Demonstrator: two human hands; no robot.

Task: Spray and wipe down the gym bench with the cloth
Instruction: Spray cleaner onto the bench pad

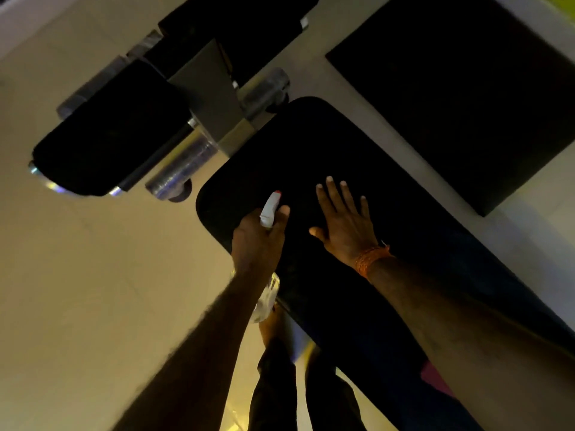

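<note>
- Left hand (258, 241): fingers wrapped tight round the neck of the spray bottle (270, 209); one finger lies along the white trigger head. The clear body of the bottle shows below the wrist, blurred.
- Nozzle, red-tipped, points away from the person and along the pad, toward its rounded far end.
- Right hand (345, 219): fingers apart and stretched out, palm down, holding nothing. It looks laid flat on the pad; contact cannot be confirmed against the black surface.
- Orange thread band (370, 259) at the right wrist.
- Gym bench (311, 144): long black pad, long axis running from near right to far left. Both hands sit near its far end, the left at the pad's left edge, the right just beside it toward the middle.
- Cloth: not seen anywhere in view.
- Judgement: spray step in hand. The bare pad ahead of the nozzle lies in line with it, so a squeeze should wet that end; the right hand sits just beside the spray path.
- Beyond the pad: the metal frame (214, 98) with black roller pads (109, 138), pale floor (93, 275), and a dark floor mat (466, 88) well apart to the right.
</note>
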